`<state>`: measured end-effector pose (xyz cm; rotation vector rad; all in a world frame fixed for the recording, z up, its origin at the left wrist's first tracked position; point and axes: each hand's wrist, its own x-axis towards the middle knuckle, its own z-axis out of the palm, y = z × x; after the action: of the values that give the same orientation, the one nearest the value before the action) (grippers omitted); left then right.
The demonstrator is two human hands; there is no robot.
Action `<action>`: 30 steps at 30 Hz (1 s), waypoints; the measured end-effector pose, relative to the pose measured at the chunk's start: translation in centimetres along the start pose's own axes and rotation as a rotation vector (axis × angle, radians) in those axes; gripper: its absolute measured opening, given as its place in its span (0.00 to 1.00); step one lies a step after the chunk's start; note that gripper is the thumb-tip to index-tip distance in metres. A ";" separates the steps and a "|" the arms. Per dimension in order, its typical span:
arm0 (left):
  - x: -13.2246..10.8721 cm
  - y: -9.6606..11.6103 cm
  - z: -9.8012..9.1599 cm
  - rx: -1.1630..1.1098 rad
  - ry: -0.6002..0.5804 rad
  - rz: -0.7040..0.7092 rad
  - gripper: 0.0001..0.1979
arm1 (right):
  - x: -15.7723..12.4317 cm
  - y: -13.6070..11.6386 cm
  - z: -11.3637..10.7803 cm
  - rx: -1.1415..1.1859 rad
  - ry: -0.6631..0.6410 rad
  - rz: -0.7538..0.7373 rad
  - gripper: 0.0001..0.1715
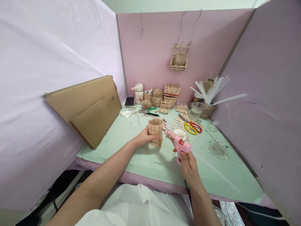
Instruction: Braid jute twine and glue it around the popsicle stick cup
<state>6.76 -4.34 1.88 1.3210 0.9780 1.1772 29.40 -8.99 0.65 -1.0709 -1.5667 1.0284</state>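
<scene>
My left hand [144, 137] is wrapped round the lower left side of a cylindrical cup of wooden sticks [155, 130], its thumb across the front. The cup is upright, with its open top showing. In my right hand [188, 164] is a pink glue gun [178, 141], gripped by the handle. The gun points up and left, and its nozzle is close to the cup's upper right rim; whether they touch I cannot tell. A small orange light glows on the gun. A black cord hangs below it. A white round dish [180, 134] lies behind the gun.
Red scissors [195, 126] and yellow scissors [191, 128] lie among stick scraps at the right. Pliers [152, 114], twine balls [157, 96], a bottle [139, 93] and a phone [129, 101] are at the back. Cardboard [94, 110] leans left. White glue sticks [211, 91] stand back right.
</scene>
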 end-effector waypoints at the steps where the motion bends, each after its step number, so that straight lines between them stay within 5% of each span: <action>1: 0.0 0.1 0.0 0.002 -0.006 0.000 0.35 | 0.0 0.0 0.0 -0.005 0.004 0.002 0.30; 9: 0.2 -0.6 -0.2 -0.116 -0.008 -0.016 0.36 | 1.4 0.9 -2.1 -0.149 0.063 -0.015 0.30; 14: 0.2 -0.8 -0.3 -0.181 0.007 -0.035 0.31 | 3.2 3.2 -6.2 -0.773 0.121 -0.153 0.25; 19: 0.1 -0.5 -0.2 -0.176 -0.008 -0.033 0.28 | 3.4 5.2 -7.9 -1.195 0.121 0.051 0.24; 24: 0.2 -0.1 0.1 -0.100 0.060 -0.024 0.30 | 3.1 2.3 -6.7 -0.954 0.181 -0.041 0.21; 30: 0.0 0.6 0.4 0.044 0.076 0.034 0.34 | 4.4 -3.1 -0.1 -0.342 -0.152 -0.247 0.15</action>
<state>7.11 -4.45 2.53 1.3407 1.0454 1.2457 28.19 -5.55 4.67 -1.0078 -1.9943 0.7022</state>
